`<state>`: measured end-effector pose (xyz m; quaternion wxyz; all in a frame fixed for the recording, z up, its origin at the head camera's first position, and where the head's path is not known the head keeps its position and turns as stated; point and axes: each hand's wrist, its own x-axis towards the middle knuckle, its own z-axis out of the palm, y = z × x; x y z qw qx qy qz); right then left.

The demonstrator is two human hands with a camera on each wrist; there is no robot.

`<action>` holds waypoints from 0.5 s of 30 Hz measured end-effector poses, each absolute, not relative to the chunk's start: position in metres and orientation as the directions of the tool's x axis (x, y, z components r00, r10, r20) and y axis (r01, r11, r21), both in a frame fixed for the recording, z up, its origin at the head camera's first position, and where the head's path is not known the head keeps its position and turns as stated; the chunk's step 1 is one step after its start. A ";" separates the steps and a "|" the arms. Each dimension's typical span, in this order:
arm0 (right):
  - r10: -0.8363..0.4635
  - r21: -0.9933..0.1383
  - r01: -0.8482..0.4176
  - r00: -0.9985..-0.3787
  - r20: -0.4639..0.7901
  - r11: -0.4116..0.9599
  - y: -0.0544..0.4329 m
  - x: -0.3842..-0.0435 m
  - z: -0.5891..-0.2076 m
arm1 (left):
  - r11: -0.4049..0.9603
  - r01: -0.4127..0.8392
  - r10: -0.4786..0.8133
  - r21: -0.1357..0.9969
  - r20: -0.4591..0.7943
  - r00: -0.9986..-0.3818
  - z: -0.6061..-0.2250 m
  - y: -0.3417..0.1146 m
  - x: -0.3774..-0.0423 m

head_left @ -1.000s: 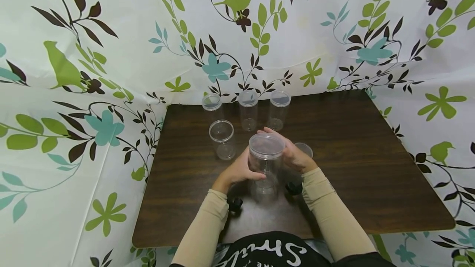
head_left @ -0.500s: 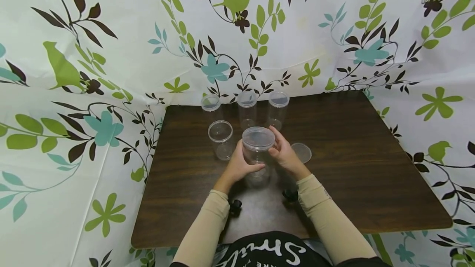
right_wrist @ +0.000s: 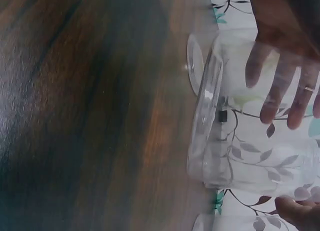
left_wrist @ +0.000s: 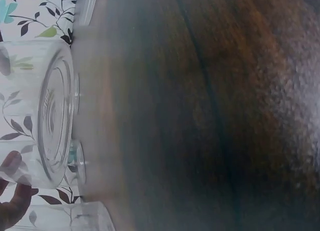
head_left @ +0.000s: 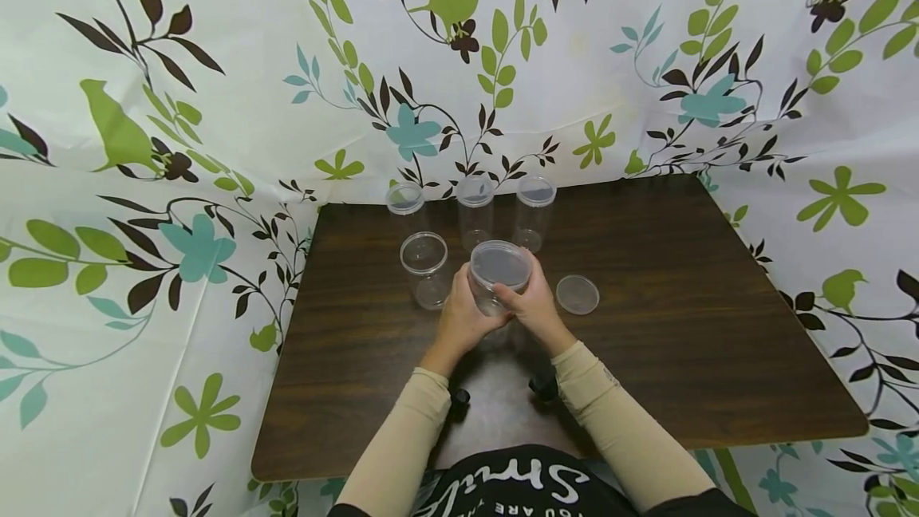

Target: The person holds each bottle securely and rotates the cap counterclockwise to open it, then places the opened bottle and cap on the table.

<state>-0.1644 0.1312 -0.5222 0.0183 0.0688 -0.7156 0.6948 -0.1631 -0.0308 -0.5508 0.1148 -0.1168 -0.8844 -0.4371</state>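
A clear, lidded plastic jar (head_left: 500, 264) is held over the table between both hands. My left hand (head_left: 465, 321) grips its left side low down, and the fingers show through the clear wall in the right wrist view. My right hand (head_left: 538, 305) holds the right side near the top, its thumb lying over the rim of the lid. The jar's ringed base (left_wrist: 55, 116) faces the table in the left wrist view. A loose clear disc lid (head_left: 577, 294) lies flat to the right of the hands. To the left stands an open-topped jar (head_left: 425, 274).
Three clear jars stand along the back edge: a left one (head_left: 406, 206), a middle one (head_left: 475, 210) and a right one (head_left: 534, 210). The dark wooden table (head_left: 704, 325) meets a patterned cloth (head_left: 574, 46) behind. Black wrist devices sit under both wrists.
The held jar has moved a little left and toward the back. My right hand has shifted from behind the jar to its right side, thumb onto the lid, leaving the loose lid in full view.
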 end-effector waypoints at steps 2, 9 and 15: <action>-0.055 -0.992 -0.122 -0.991 0.120 0.042 0.129 -0.164 -0.522 | 0.577 0.303 0.105 0.759 0.298 -0.949 -0.551 -0.032 -0.163; -0.187 -0.983 -0.181 -0.967 0.174 0.023 0.142 -0.169 -0.520 | 0.449 0.353 0.188 0.821 0.299 -0.936 -0.554 -0.041 -0.163; -0.407 -0.973 -0.227 -0.885 0.225 -0.045 0.162 -0.180 -0.518 | 0.313 0.363 0.316 0.878 0.265 -0.911 -0.549 -0.049 -0.163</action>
